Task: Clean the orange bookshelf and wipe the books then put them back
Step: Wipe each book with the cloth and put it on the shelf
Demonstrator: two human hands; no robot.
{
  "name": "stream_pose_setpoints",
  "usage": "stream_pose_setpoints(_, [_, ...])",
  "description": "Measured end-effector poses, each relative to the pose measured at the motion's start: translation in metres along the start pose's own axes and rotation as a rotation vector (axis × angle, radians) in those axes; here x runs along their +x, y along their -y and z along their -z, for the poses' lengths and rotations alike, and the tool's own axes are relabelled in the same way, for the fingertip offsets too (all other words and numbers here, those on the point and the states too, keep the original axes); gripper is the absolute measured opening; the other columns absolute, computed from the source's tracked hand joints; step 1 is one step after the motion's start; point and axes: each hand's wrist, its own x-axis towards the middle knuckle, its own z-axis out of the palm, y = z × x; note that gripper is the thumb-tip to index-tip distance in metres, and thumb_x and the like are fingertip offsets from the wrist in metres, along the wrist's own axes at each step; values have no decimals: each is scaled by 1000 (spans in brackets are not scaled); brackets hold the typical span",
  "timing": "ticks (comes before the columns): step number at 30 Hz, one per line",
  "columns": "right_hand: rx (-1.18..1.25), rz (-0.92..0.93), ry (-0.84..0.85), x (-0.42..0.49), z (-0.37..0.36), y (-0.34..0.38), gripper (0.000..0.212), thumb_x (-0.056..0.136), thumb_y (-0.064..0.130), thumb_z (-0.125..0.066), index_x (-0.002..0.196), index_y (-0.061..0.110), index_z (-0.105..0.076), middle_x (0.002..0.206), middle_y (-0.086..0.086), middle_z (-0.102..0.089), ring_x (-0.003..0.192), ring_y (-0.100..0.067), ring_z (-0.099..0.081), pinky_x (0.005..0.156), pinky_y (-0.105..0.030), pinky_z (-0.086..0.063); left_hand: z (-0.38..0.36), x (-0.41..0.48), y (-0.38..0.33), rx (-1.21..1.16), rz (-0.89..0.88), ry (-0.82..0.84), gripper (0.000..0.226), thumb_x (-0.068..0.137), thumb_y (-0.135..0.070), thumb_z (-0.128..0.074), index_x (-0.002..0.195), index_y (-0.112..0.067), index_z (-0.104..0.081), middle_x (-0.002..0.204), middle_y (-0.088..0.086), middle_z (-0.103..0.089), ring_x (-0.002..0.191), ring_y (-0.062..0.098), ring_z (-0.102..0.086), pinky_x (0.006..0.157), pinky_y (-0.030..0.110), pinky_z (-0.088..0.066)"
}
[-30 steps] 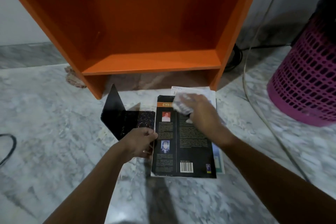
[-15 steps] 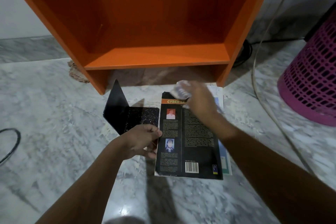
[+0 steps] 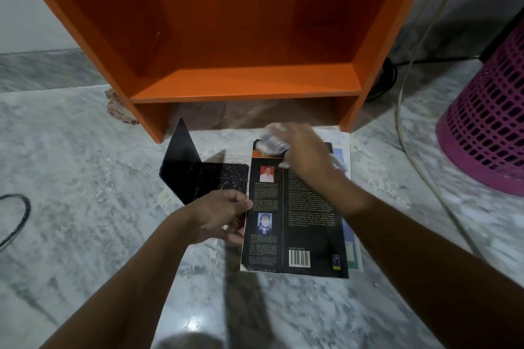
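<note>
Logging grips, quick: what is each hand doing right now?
Left hand: pinches the black book by its left edge.
Right hand: holds a whitish cloth against the book's top.

Dim light, blurred right hand (image 3: 304, 153), floor (image 3: 85, 150) glare, bowed edges

right hand (image 3: 306, 156) + cloth (image 3: 271, 142): blurred (perhaps crumpled) | bookshelf (image 3: 243, 85) top: cropped | lower book (image 3: 341, 140): mostly covered

Left hand (image 3: 222, 214): was bare, with the knuckles and the thumb plainly in view.
Right hand (image 3: 306, 154): was bare; blur smeared its outline, so finer detail could not be made out.
Left forearm (image 3: 133, 280): was bare from the wrist down to the picture's lower edge.
Right forearm (image 3: 419, 252): was bare from the wrist to the lower right corner.
</note>
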Motion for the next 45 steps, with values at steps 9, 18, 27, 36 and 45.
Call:
stream_pose_setpoints(9, [32,79,56,-32,17,-3,70,81,-5,-61,141,29,-49,146,3,-47,126,-19,-39,103,-35,-38,0,0,-2,-134,43,40,20,102,-20,-49,100,-8,-64,90,14,-65,80,25,-58,70,38,-60])
stream_pose_setpoints(18, [136,643,393,-148,-1,39,75,69,-7,-64,137,23,-55,140,0,-54,122,-17,-42,87,-29,-49,8,5,-3,-183,96,87,12,101,-19,-51,96,-13,-59,88,8,-57,68,16,-53,61,31,-56])
stream_pose_setpoints(27, [212,235,116,-154,17,30,67,77,9,-68,138,30,-52,140,6,-50,117,-4,-32,97,-33,-46,5,4,-7,-153,106,48,16,101,-21,-51,91,-13,-61,81,6,-62,69,16,-60,68,36,-57])
stream_pose_setpoints(36, [248,731,316,-180,4,39,71,71,10,-81,135,26,-56,139,0,-54,122,-21,-47,81,-38,-56,5,7,-5,-110,105,24,17,102,-22,-50,103,-12,-64,89,10,-60,75,20,-53,60,32,-54])
stream_pose_setpoints(45, [424,-345,-206,-83,47,-49,53,88,0,-62,133,28,-55,132,-1,-51,106,-23,-60,58,-12,-49,3,8,-4,-74,95,-3,20,102,-24,-49,101,-12,-64,95,12,-65,86,23,-58,79,40,-54])
